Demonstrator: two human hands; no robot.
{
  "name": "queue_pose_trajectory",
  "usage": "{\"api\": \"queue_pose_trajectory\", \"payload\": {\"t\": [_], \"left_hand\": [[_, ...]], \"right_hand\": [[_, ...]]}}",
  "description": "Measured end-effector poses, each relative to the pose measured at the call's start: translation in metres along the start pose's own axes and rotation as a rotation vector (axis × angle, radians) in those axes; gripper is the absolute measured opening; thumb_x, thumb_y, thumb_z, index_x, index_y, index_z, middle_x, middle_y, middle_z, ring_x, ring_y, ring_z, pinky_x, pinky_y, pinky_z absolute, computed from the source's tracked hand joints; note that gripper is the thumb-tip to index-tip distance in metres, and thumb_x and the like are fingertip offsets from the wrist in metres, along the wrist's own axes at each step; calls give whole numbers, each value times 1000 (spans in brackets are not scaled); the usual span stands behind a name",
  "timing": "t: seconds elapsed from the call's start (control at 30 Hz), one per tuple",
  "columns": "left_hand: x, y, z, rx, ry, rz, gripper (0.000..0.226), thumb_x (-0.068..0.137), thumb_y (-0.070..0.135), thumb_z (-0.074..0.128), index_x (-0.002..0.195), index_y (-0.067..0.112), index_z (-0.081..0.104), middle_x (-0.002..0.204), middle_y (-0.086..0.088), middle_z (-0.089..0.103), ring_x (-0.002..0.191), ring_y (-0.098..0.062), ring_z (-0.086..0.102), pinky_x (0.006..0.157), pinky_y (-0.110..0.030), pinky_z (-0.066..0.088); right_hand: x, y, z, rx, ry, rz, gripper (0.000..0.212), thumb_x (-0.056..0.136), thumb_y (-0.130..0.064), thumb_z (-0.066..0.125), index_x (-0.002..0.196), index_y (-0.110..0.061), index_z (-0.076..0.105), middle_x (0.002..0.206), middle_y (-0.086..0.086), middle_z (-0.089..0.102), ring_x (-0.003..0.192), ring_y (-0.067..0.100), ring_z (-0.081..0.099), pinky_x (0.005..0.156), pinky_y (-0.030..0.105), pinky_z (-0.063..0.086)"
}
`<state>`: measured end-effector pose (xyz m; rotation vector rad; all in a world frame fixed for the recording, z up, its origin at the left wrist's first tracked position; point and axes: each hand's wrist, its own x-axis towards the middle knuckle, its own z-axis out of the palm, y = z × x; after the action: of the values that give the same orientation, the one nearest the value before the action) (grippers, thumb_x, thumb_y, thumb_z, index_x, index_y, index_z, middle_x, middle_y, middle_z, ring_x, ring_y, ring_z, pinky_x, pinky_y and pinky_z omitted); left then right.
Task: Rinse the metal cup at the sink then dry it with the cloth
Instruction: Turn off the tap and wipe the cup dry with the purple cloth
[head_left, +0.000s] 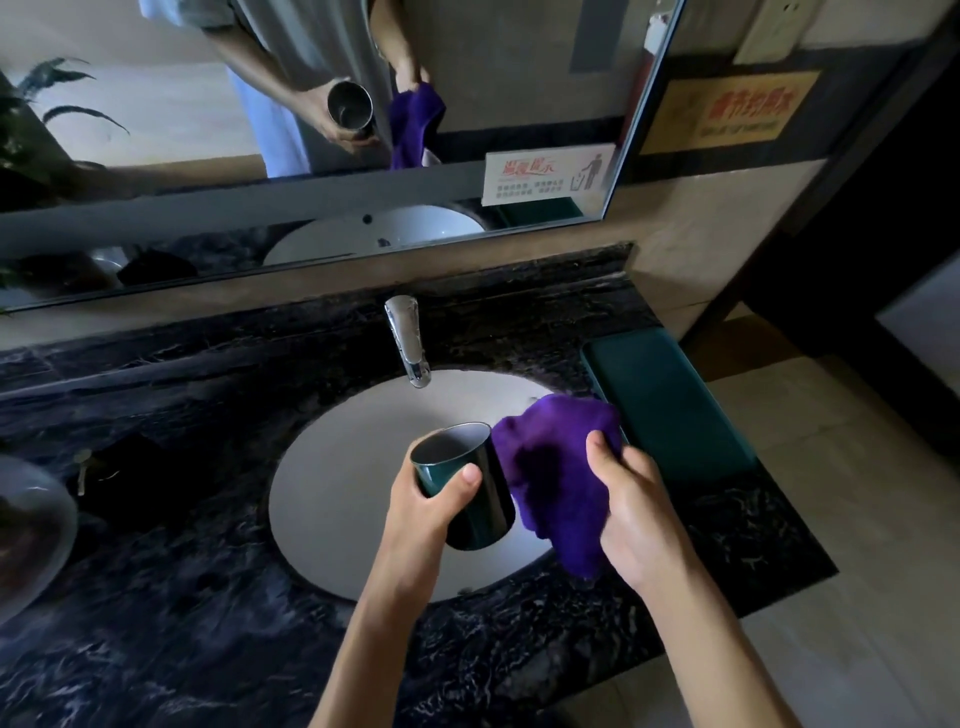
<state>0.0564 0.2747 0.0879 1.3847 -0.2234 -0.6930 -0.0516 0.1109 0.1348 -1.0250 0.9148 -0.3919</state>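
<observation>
My left hand (422, 512) grips a dark green metal cup (478, 499) over the white sink basin (337, 467), the cup's open mouth tilted up and away from me. Just right of it, my right hand (631, 506) holds a bunched purple cloth (556, 467), which lies against the cup's right side. The chrome tap (408, 338) stands behind the basin, and I see no water running from it.
Dark marble countertop (182, 597) surrounds the basin. A dark green flat tray (670, 400) lies on the counter at the right. A second basin (31, 525) shows at the left edge. A wall mirror (311, 130) rises behind the tap. The counter ends at the right over tiled floor.
</observation>
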Motion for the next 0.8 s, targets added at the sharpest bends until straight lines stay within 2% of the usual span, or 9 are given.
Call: {"api": "queue_pose_trajectory", "payload": {"t": [0.1,0.13,0.2,0.27,0.4,0.57,0.63,0.73,0.8], "left_hand": [[-8,-4,13,35,-54,-6,70,77,53,77,136,16,64,131,-7,74,125,-29,69,107,-58,54],[-12,-6,18,52,-65,-8,68,76,53,77,134,18,65,129,-5,75,123,-25,69,106,-52,55],[-21,-8,30,91,-65,7,63,76,50,77,130,19,68,125,0,75,119,-18,70,100,-37,56],[-31,-11,41,106,-22,32,61,76,47,77,129,17,68,122,7,76,117,-11,70,96,-29,54],[-46,-21,56,77,95,34,65,74,47,78,131,19,64,119,7,76,112,-12,71,98,-38,57],[-68,-33,65,26,218,40,52,79,47,80,125,27,70,122,3,75,117,-28,69,101,-59,56],[-77,-40,67,-9,255,31,49,77,48,81,121,29,72,115,5,76,110,-30,69,93,-57,60],[-87,-50,69,-69,299,-1,51,75,45,83,120,26,72,97,6,74,93,-17,71,72,-42,64],[-90,-54,71,-88,316,-36,58,73,47,83,124,23,69,98,5,75,96,-19,71,78,-51,65]], "right_hand": [[1,-2,-17,95,-68,29,31,107,-27,48,113,-5,70,107,20,79,94,33,74,85,47,60],[0,-3,-23,149,-110,61,37,108,-29,44,119,-3,69,115,23,77,103,36,74,89,48,61],[0,-6,-38,275,-193,139,53,110,-39,37,138,0,59,134,28,66,126,41,64,105,56,52],[0,-6,-51,322,-207,183,58,109,-44,37,143,0,56,141,28,61,134,41,58,115,57,41],[-1,-5,-75,271,-155,151,39,98,-25,57,130,-3,65,130,27,69,116,37,69,102,53,54],[-1,-3,-110,161,-148,199,39,93,-18,65,130,-8,66,121,22,72,111,36,67,102,53,51],[6,-5,-123,-3,-190,192,25,97,-13,62,121,-7,68,113,21,76,103,34,69,98,51,52],[19,-8,-138,-290,-297,152,19,101,-9,58,117,-2,66,114,25,75,98,32,71,96,49,53],[29,-12,-143,-462,-365,105,18,103,-11,59,116,-2,66,115,25,75,99,31,71,97,48,53]]}}
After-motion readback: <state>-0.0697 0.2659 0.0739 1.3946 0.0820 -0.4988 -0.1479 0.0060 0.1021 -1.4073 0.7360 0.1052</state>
